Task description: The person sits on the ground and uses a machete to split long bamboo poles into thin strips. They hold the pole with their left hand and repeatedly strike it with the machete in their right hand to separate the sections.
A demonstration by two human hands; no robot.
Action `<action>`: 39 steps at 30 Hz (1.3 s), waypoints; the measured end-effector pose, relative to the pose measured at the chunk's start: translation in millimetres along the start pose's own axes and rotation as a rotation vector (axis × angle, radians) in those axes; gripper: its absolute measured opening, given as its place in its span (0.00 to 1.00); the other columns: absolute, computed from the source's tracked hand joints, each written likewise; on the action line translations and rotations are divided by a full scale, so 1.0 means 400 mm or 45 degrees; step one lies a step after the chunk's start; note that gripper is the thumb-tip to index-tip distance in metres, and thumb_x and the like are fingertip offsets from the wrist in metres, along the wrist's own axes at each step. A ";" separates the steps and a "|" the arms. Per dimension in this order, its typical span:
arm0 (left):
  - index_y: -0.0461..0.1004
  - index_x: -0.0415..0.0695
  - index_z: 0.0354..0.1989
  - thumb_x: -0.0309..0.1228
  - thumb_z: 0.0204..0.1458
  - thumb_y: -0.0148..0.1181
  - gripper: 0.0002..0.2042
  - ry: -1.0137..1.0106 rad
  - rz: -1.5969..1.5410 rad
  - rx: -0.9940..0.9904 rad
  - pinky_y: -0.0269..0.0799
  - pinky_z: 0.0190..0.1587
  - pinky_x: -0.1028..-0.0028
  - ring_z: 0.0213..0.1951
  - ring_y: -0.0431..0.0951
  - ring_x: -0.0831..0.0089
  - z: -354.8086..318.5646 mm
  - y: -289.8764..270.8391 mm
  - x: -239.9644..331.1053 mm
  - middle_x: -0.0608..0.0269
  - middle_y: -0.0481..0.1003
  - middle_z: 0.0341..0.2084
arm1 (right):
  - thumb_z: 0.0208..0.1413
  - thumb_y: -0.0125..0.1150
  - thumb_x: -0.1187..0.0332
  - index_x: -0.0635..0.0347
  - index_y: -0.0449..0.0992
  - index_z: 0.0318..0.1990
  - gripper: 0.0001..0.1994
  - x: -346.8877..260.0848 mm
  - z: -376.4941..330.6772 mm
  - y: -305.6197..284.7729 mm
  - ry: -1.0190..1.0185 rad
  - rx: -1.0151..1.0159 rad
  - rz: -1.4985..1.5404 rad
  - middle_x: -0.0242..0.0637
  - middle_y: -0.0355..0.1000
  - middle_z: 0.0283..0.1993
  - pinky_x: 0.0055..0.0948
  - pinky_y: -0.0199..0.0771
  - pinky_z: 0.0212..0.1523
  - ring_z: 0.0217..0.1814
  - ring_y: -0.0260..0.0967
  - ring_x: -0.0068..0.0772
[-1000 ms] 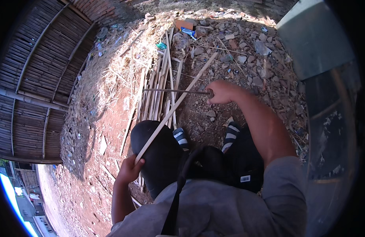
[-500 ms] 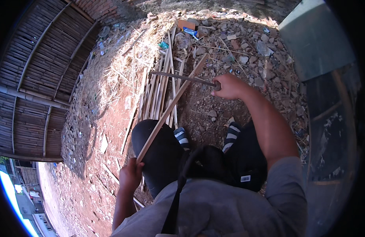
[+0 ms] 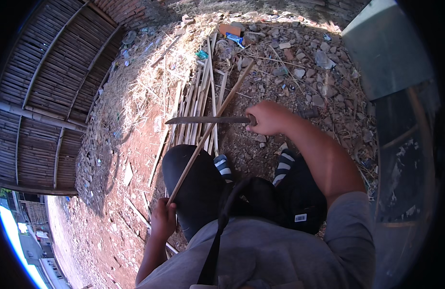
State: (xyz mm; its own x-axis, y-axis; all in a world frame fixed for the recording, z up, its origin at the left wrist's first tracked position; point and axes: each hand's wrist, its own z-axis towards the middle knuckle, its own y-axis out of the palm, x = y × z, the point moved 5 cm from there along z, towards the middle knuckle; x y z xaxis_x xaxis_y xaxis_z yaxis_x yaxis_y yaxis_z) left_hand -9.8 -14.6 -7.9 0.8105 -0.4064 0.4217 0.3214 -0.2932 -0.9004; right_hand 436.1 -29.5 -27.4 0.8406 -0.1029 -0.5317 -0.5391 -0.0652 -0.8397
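My left hand (image 3: 163,216) is closed round the near end of a long wooden strip (image 3: 196,152), which slants across my left thigh and up to the far right. In my right hand (image 3: 271,118) is the handle of a machete (image 3: 205,120), its long dark blade pointing left. The blade crosses the strip at about its middle; whether the two touch, I cannot tell. Beneath them on the ground lies a bundle of similar pale strips (image 3: 188,108), running away from me.
My feet in striped footwear (image 3: 223,167) rest on the dirt. Stones and rubble (image 3: 316,86) cover the ground at the far right. Dry straw (image 3: 152,79) lies beyond the strips. A bamboo-slat wall (image 3: 44,96) stands on the left, a grey panel (image 3: 388,53) on the right.
My right hand has drawn the machete nearer to me along the strip, and the blade's broad side now shows. The strip has turned slightly, showing a narrower side. My left hand keeps its grip.
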 end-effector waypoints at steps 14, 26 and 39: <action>0.71 0.36 0.40 0.38 0.66 0.52 0.14 -0.095 -0.084 -0.048 0.72 0.36 0.52 0.33 0.79 0.41 0.009 -0.001 -0.007 0.43 0.77 0.27 | 0.51 0.68 0.55 0.54 0.79 0.38 0.15 -0.026 -0.006 0.004 -0.018 -0.052 -0.046 0.42 0.78 0.33 0.49 0.77 0.41 0.40 0.78 0.50; 0.68 0.38 0.34 0.40 0.65 0.51 0.15 -0.028 0.244 -0.097 0.68 0.33 0.44 0.31 0.76 0.34 0.035 0.022 -0.017 0.37 0.74 0.24 | 0.51 0.69 0.54 0.52 0.81 0.46 0.18 0.027 0.026 0.038 0.015 0.023 0.100 0.42 0.79 0.34 0.46 0.77 0.41 0.41 0.79 0.48; 0.68 0.39 0.34 0.40 0.64 0.53 0.15 -0.014 0.356 -0.107 0.71 0.32 0.44 0.29 0.77 0.36 0.051 0.017 -0.022 0.38 0.75 0.22 | 0.50 0.69 0.53 0.60 0.78 0.53 0.26 0.010 0.054 0.094 0.104 -0.172 0.122 0.48 0.79 0.44 0.44 0.76 0.51 0.50 0.77 0.50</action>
State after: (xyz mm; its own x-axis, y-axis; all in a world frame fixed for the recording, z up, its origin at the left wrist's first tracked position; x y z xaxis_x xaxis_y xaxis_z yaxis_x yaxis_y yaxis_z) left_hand -4.9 4.8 -20.0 0.8674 -0.4724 0.1567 0.0432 -0.2421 -0.9693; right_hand 420.1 -10.9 -63.5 0.7812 -0.1953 -0.5930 -0.6231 -0.1831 -0.7604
